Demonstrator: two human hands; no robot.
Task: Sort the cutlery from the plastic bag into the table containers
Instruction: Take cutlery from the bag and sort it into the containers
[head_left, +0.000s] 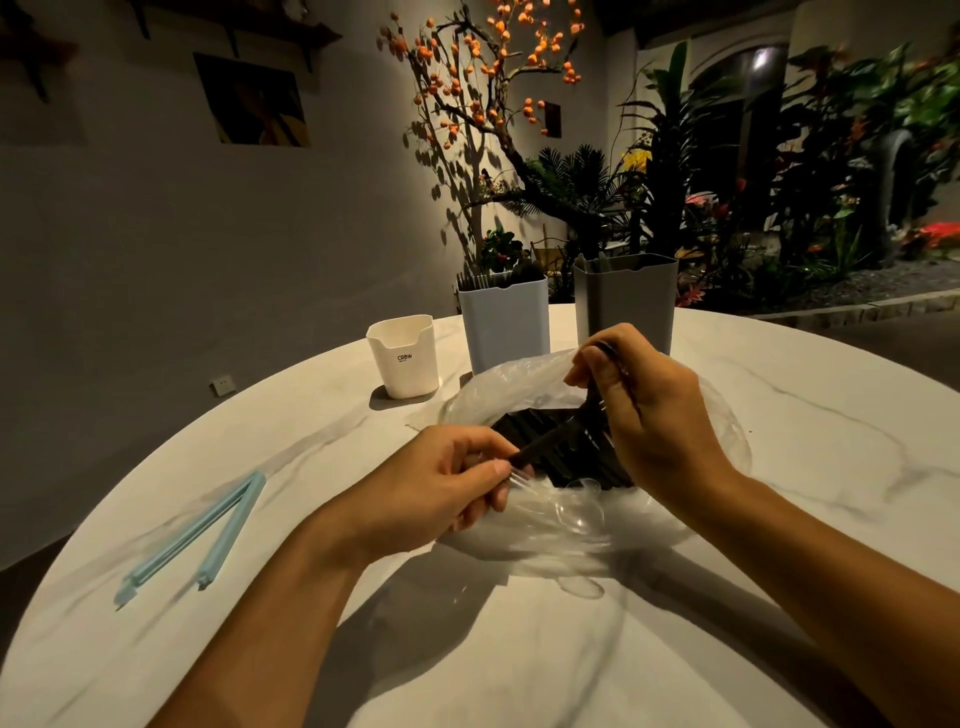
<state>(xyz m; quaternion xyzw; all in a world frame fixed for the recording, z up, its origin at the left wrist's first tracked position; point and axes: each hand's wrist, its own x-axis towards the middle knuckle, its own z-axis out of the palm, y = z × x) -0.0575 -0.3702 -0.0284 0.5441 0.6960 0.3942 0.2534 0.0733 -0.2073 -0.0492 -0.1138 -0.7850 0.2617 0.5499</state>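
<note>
Right hand (644, 410) grip: black cutlery (550, 441); left hand (441, 483) pinches bag (519, 374).

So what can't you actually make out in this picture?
Head view only:
- Black cutlery in the plastic bag: types and count unclear, dim and covered by both hands.
- Right hand: its dark piece is mostly hidden by fingers.
- Blue container and grey container: contents hidden by walls.
</note>
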